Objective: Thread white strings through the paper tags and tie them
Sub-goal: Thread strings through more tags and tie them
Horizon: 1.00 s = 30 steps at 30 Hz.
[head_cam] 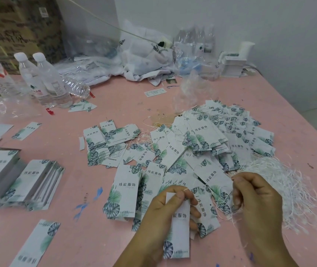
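Pink tabletop [130, 97] in a white-walled corner, littered with leaf-print paper tags and string.
Left hand [170, 207] pinches one white rectangular paper tag [178, 226] at its top, a thin string at the fingertips; right hand [257, 201] curled, pinching strands from the loose bundle of white strings [288, 189] just beside it. Heap of printed tags [211, 135] mid-table, neat stacks of tags [19, 176] at left. Tags read "玮宸服饰". Clear plastic water bottles with white caps [44, 79] far left, brown cardboard box [17, 26] behind, crumpled white plastic bag [146, 54] marked "HOTEL". Blue marks on the pink surface.
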Each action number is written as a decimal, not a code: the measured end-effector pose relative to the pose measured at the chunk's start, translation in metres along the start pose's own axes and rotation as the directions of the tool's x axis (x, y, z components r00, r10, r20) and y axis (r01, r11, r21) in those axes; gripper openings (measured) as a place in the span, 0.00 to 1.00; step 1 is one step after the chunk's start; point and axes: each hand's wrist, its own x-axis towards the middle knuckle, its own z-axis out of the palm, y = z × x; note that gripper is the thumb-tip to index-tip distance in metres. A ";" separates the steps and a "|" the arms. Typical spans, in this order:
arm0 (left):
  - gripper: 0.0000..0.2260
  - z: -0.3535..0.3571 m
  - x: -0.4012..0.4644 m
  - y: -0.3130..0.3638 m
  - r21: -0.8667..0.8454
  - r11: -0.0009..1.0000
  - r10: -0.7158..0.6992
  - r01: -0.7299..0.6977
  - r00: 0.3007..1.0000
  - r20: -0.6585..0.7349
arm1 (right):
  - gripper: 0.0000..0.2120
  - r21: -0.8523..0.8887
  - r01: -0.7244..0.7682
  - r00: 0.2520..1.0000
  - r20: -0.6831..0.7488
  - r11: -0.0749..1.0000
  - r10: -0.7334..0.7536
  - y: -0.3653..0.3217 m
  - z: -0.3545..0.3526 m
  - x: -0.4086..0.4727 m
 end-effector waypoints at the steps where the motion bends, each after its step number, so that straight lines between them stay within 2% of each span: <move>1: 0.14 0.001 0.000 0.001 -0.002 1.000 0.003 -0.003 1.000 -0.008 | 0.08 -0.017 0.012 1.000 0.004 1.000 -0.012 -0.001 0.002 0.000; 3: 0.13 0.002 -0.001 0.003 -0.007 1.000 0.001 -0.001 1.000 -0.021 | 0.08 -0.113 0.073 0.997 0.033 0.991 -0.070 -0.004 0.004 -0.002; 6: 0.12 0.004 -0.001 0.004 -0.040 0.999 -0.036 0.035 0.999 -0.031 | 0.11 -0.366 0.313 0.950 0.136 0.876 -0.282 -0.007 0.007 -0.009; 8: 0.11 0.005 -0.002 0.004 -0.038 0.998 -0.058 0.057 0.998 -0.017 | 0.14 -0.393 0.458 0.887 0.256 0.797 -0.384 -0.008 0.015 -0.016; 11: 0.11 0.005 -0.003 0.004 0.030 0.997 -0.068 0.068 0.997 -0.022 | 0.15 -0.340 0.540 0.821 0.415 0.770 -0.393 -0.005 0.029 -0.025; 13: 0.13 0.005 -0.003 0.004 0.058 0.996 -0.065 0.066 0.998 -0.021 | 0.15 -0.301 0.499 0.816 0.478 0.813 -0.324 -0.003 0.032 -0.027; 15: 0.13 0.004 -0.004 0.005 0.063 0.995 -0.074 0.075 0.997 -0.022 | 0.15 -0.286 0.382 0.836 0.511 0.879 -0.198 -0.002 0.030 -0.028; 18: 0.13 0.003 -0.004 0.004 0.061 0.995 -0.079 0.081 0.996 -0.030 | 0.15 -0.310 0.240 0.861 0.506 0.920 -0.054 -0.001 0.025 -0.024; 22: 0.14 0.001 -0.002 0.002 0.119 0.993 -0.012 0.020 0.998 -0.064 | 0.07 -0.378 0.338 0.859 0.498 0.862 -0.119 -0.002 0.018 -0.019; 26: 0.12 -0.001 0.000 0.003 0.097 0.995 0.038 -0.026 0.991 -0.127 | 0.05 -0.204 0.098 0.851 0.524 0.974 0.024 -0.004 0.011 -0.013; 30: 0.07 0.002 0.002 0.007 -0.010 0.998 0.058 -0.061 0.982 -0.182 | 0.15 0.061 -0.149 0.861 0.498 0.987 0.099 -0.007 -0.005 0.002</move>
